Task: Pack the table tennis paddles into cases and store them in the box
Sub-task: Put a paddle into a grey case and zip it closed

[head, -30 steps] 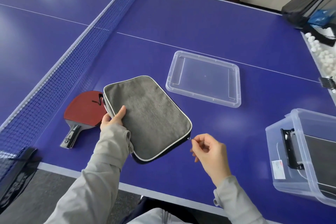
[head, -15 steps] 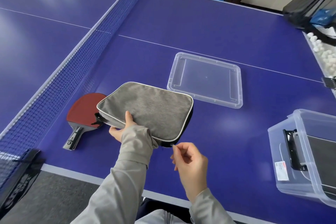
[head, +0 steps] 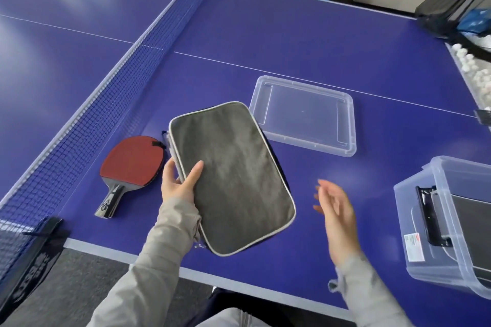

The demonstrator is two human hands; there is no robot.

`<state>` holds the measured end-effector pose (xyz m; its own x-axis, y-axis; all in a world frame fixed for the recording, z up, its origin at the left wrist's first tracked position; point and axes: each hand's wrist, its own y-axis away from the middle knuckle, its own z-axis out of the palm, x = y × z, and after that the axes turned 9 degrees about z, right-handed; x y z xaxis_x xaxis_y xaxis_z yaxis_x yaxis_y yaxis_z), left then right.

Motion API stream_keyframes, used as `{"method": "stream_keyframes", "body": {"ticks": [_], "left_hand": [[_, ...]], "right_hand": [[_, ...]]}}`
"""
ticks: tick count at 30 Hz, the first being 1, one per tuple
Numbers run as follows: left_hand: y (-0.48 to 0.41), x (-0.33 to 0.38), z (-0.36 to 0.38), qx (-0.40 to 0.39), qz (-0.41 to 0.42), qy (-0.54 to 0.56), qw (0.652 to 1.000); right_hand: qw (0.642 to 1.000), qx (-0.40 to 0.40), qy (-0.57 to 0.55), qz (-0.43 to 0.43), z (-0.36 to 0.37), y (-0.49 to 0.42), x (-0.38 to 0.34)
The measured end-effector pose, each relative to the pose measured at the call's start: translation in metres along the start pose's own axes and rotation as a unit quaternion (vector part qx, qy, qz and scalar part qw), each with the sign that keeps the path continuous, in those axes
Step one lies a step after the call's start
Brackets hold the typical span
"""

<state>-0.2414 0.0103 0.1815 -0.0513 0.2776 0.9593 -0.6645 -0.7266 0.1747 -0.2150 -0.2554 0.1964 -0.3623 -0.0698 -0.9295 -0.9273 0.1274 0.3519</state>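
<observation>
1. Right hand (head: 334,210): fingers apart and relaxed, holding nothing, blurred, well clear of the case (head: 233,175) on its right side.
2. Left hand (head: 180,183): fingers (head: 170,171) clamped on the case's left long edge, thumb on top.
3. Case location: over the bench (head: 292,34), near its front edge, between the paddle (head: 132,164) and the box (head: 414,220). Whether it rests on the bench or is lifted cannot be told.
4. Case orientation: broad grey face up. The long axis runs near to far, with the far end leaning left.
5. Risk: the one-sided grip may let the unsupported right edge sag or twist. Support it with the right hand.
6. Risk: zip closure cannot be confirmed. If a gap is left, the contents may slide out when the case is tilted toward the box.
7. Paddle: flat on the bench, red face up, just left of the case. The handle points near-left and the blade far-right. It is not yet cased.
8. Risk: the box already holds a dark item, so a skewed entry may catch its rim.
9. Lid (head: 303,114): lies beyond the case, just beside its far corner. A wide swing may knock it.
</observation>
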Motion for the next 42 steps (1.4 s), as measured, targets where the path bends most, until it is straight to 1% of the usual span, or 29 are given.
{"method": "stream_keyframes", "body": {"ticks": [1, 2, 4, 5, 7, 9, 10, 11, 12, 14, 15, 17, 20, 24, 28, 33, 36, 38, 40, 42], "left_hand": [[0.001, -0.003, 0.0, -0.037, -0.013, -0.004, 0.999], [0.002, -0.004, 0.002, -0.066, -0.027, -0.007, 0.997], [0.007, -0.008, 0.009, -0.105, -0.056, -0.011, 0.993], [0.009, -0.01, 0.012, -0.114, -0.068, -0.016, 0.991], [0.015, -0.012, 0.021, -0.11, -0.083, -0.05, 0.989], [0.022, -0.015, 0.028, -0.1, -0.061, -0.147, 0.982], [0.027, -0.016, 0.031, -0.11, -0.04, -0.212, 0.97], [0.036, -0.017, 0.036, -0.138, -0.016, -0.258, 0.956], [0.048, -0.017, 0.043, -0.183, 0.003, -0.273, 0.944], [0.08, -0.019, 0.061, -0.263, -0.002, -0.244, 0.933], [0.094, -0.022, 0.069, -0.276, -0.021, -0.222, 0.935], [0.113, -0.031, 0.082, -0.272, -0.049, -0.185, 0.943], [0.116, -0.038, 0.08, -0.264, -0.021, -0.17, 0.949], [0.109, -0.035, 0.064, -0.295, -0.009, -0.192, 0.936], [0.096, -0.026, 0.057, -0.307, -0.012, -0.208, 0.929], [0.066, -0.018, 0.047, -0.35, -0.034, -0.187, 0.917], [0.041, -0.015, 0.033, -0.382, -0.046, -0.185, 0.904], [0.017, -0.014, 0.017, -0.377, -0.038, -0.187, 0.906], [-0.014, -0.014, -0.008, -0.324, -0.039, -0.197, 0.924], [-0.046, -0.017, -0.036, -0.26, -0.065, -0.196, 0.943]], "right_hand": [[0.997, -0.07, -0.011, 0.041, -0.002, -0.008, -0.005], [0.986, -0.142, -0.034, 0.084, -0.001, -0.013, -0.009], [0.953, -0.254, -0.068, 0.151, 0.002, -0.014, -0.014], [0.939, -0.288, -0.076, 0.173, 0.002, -0.011, -0.013], [0.924, -0.31, -0.094, 0.201, 0.001, -0.004, -0.011], [0.932, -0.284, -0.116, 0.192, 0.002, 0.002, -0.006], [0.943, -0.258, -0.119, 0.174, 0.003, 0.005, -0.003], [0.956, -0.227, -0.109, 0.15, 0.005, 0.009, -0.001], [0.97, -0.194, -0.083, 0.121, 0.008, 0.013, 0.002], [0.985, -0.156, -0.014, 0.067, 0.013, 0.025, 0.008], [0.986, -0.157, 0.013, 0.051, 0.016, 0.032, 0.011], [0.984, -0.171, 0.037, 0.04, 0.021, 0.045, 0.02], [0.983, -0.178, 0.039, 0.031, 0.023, 0.055, 0.027], [0.981, -0.179, 0.058, 0.036, 0.019, 0.05, 0.03], [0.976, -0.205, 0.075, 0.021, 0.024, 0.047, 0.027], [0.976, -0.198, 0.087, 0.007, 0.04, 0.039, 0.025], [0.978, -0.19, 0.09, 0.01, 0.048, 0.036, 0.026], [0.981, -0.163, 0.105, 0.011, 0.044, 0.03, 0.029], [0.988, -0.105, 0.113, 0.024, 0.032, 0.021, 0.032], [0.993, -0.035, 0.102, 0.055, 0.012, 0.007, 0.042]]}}
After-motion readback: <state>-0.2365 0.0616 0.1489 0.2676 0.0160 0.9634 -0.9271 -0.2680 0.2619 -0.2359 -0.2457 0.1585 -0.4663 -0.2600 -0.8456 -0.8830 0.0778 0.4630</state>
